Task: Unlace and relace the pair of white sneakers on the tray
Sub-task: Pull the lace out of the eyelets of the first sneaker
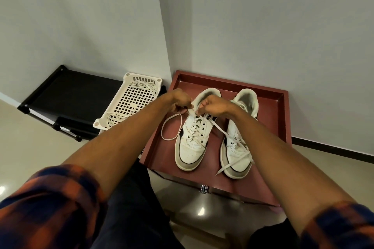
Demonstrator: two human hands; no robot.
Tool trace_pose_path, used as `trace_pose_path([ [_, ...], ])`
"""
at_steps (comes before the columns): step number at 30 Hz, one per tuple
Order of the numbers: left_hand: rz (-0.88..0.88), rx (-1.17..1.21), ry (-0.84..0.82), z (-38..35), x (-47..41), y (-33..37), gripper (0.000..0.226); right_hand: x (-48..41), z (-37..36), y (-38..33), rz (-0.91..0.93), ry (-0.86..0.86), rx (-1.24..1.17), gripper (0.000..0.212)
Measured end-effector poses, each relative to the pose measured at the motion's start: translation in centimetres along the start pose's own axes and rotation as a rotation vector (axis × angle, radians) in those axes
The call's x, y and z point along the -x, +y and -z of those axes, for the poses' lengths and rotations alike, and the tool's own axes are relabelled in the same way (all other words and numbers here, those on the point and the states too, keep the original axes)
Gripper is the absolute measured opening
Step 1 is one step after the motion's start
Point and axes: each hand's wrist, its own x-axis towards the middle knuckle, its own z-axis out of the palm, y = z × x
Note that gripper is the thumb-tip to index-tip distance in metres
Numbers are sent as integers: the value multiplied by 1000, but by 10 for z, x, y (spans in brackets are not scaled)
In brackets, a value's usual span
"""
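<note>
Two plaid sleeves in orange and dark blue frame the bottom of the view, the left sleeve [50,198] and the right sleeve [340,226], both pushed up off bare forearms, with dark trousers [129,208] between them. Past the knees a dark red tray [162,155] sits raised above the glossy floor [30,137]. Both white sneakers stand in it side by side, toes toward the person and heels toward the wall [263,26]. The sneaker on the left of the view [191,149] is laced through most of its eyelets, and its lace [197,128] runs up to the top, where both hands meet just above the tongue. The left hand [179,100] has its fingers curled and pinches one lace end; a loose loop falls from there onto the tray floor beside the shoe. The right hand [214,105], fingers likewise curled, pinches the other end. A loose strand lies across the second sneaker [235,147] down to its toe. Further left, a white lattice basket [131,103] holding spare laces [141,85] rests on a black rack [81,91] against the wall
</note>
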Motion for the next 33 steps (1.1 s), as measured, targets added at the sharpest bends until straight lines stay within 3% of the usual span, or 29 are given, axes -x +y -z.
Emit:
trace_pose_path([
  [5, -13, 66, 35, -3, -2, 0, 24, 12, 1, -2, 9, 34, -159, 18],
  [10, 9, 49, 14, -4, -3, 2, 26, -2, -2, -13, -37, -123, 82, 22],
  [16, 0, 44, 39, -8, -5, 2, 6, 19, 13, -4, 90, -118, -292, 31],
  [21, -11, 95, 105, -10, -2, -2, 26, 11, 7, -21, 46, -174, 33, 23],
  [25, -13, 82, 151, -9, -3, 0, 34, 22, 18, -8, 120, -29, -297, 38],
  [28, -7, 74, 139, -11, -3, 1, 34, 35, 28, -7, 144, -102, -443, 23],
  [33, -46, 52, 183, -15, 3, 2, 21, 41, 21, -29, 115, -78, 97, 26],
])
